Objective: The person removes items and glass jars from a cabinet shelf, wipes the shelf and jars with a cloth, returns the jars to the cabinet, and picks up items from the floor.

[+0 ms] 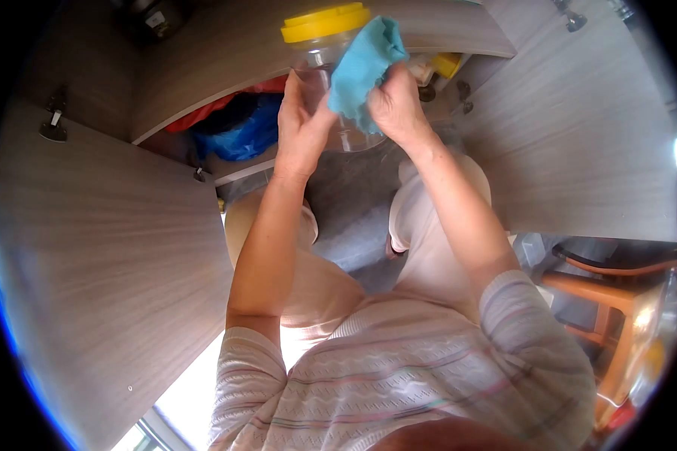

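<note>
A clear plastic jar (pixel 316 79) with a yellow lid (pixel 326 23) is held up in front of an open cabinet, its lid end pointing away from me. Wrapped around the jar's left side is my left hand (pixel 303 128), thumb and fingers against the wall. My right hand (pixel 399 105) grips a light blue cloth (pixel 365 71), which lies against the jar's right side and covers part of it. The cloth hides some of my right fingers. The jar looks see-through, with no contents I can make out.
Open cabinet doors flank me, a left door (pixel 105 255) and a right door (pixel 579 143). On the lower shelf lie a blue plastic bag (pixel 241 135) and a red item (pixel 203 113). A dark object (pixel 154 19) stands on the upper shelf. An orange-brown wooden chair (pixel 605 297) is at right.
</note>
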### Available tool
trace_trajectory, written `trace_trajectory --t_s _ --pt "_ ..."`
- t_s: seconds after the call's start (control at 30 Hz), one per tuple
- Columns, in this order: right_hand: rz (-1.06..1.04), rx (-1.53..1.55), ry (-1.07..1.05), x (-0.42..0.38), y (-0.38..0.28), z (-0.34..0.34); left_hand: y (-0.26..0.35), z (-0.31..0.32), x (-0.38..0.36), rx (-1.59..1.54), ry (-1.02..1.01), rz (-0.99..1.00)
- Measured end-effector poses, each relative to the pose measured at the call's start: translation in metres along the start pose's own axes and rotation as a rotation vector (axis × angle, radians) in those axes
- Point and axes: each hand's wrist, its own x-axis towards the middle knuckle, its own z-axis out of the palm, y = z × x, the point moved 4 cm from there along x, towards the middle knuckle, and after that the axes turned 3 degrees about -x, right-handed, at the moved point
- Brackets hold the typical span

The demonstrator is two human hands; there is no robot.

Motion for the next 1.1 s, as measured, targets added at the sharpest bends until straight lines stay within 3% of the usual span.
trace_trajectory --t_s 0.03,0.07,0.17,0.27,0.43,0.53,0.63,0.77,0.93,1.03,1.1 --pt "0.064 0.063 -0.017 0.002 0.001 0.004 -0.002 -0.001 -0.001 0.011 0.022 0.031" --pt "0.125 0.125 -0.031 0.003 0.003 0.008 -0.004 -0.006 0.000 0.232 0.049 0.092" --pt "0.179 0.204 -0.003 0.004 0.017 0.010 -0.006 -0.005 0.000 0.215 -0.008 -0.010" --pt "0.278 0.369 -0.012 0.001 0.025 0.007 -0.001 -0.003 -0.004 0.114 -0.048 -0.175" --pt "0.459 0.716 -0.096 -0.007 0.027 -0.004 0.001 0.005 -0.007 -0.107 -0.153 -0.282" --pt "0.579 1.035 -0.031 -0.024 0.023 -0.003 -0.002 0.004 -0.005 -0.229 -0.284 -0.334" --pt "0.525 1.030 -0.240 -0.020 0.028 -0.007 -0.003 0.012 -0.008 -0.412 -0.417 -0.412" --pt "0.632 1.353 -0.383 -0.023 0.022 -0.011 -0.002 0.024 -0.011 -0.633 -0.625 -0.474" --pt "0.632 1.315 -0.374 -0.025 0.034 -0.008 -0.017 0.023 -0.010 -0.671 -0.582 -0.531" --pt "0.574 1.203 -0.248 -0.020 0.045 -0.011 -0.016 0.011 -0.002 -0.376 -0.576 -0.534" --pt "0.477 1.038 -0.180 -0.019 0.045 -0.018 -0.014 -0.001 0.001 -0.199 -0.458 -0.519"
